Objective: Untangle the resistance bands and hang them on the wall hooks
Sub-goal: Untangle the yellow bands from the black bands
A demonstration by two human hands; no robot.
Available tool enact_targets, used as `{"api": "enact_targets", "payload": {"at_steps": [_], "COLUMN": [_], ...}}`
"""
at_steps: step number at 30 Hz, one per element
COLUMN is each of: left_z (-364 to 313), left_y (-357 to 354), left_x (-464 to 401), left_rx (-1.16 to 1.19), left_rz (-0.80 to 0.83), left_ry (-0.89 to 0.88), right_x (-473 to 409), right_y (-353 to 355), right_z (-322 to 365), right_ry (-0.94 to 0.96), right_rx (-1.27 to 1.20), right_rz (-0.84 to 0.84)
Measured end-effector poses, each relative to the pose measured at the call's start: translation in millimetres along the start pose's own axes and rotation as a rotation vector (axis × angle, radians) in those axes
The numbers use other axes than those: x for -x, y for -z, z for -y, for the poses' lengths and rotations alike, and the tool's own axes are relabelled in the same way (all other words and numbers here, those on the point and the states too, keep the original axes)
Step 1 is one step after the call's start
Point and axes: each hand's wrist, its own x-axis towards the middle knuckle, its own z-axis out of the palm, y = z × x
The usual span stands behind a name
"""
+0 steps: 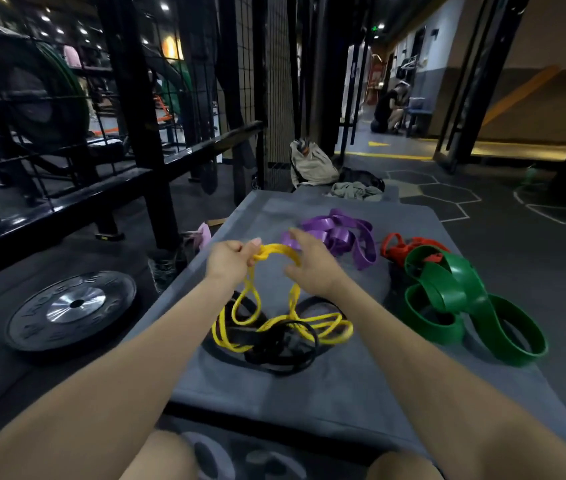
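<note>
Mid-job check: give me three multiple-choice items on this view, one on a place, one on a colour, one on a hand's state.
1. Where does the green band lie?
A. on the mat's right side
B. on the weight plate
C. on a hook

2. Which colour is the band tangled with the yellow band?
A. purple
B. black
C. red

3. What is the left hand doing?
A. resting flat
B. gripping the yellow band
C. holding the purple band

Key: 1 A, it rests on the grey mat; 2 B, black band crosses the yellow loops; 3 B, fingers curl round yellow.
</note>
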Motion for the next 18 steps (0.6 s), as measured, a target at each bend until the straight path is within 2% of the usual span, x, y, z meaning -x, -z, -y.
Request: {"api": "enact_targets", "payload": {"at_steps": [3, 6, 11, 14, 18], "left_z": [-5.1, -2.0, 7.2, 7.4, 11.8], "left_y": [-3.0, 5.1, 29.4, 41.5, 40.0], "left_x": [4.0, 0.2, -9.8, -11.7, -11.8], "left_rx": [-0.002, -0.054, -0.17, -0.282, -0.232], "left_rz": [0.03, 0.002, -0.167, -0.204, -0.205], "left_ry": [-0.068, -0.084, 0.038, 0.098, 0.159], "right_x": [-12.2, -6.5, 14.1, 22.6, 25.2], "right_y": [-15.3, -15.1, 4.9, 16.2, 19.2], "right_z": [9.9, 10.0, -4.7, -20.5, -30.5], "right_ry": [0.041, -0.001, 0.122, 0.083, 0.0], "right_rx": [0.01, -0.022, -0.21, -0.179, -0.241], "right_rz": [0.043, 0.031, -0.276, -0.29, -0.415]}}
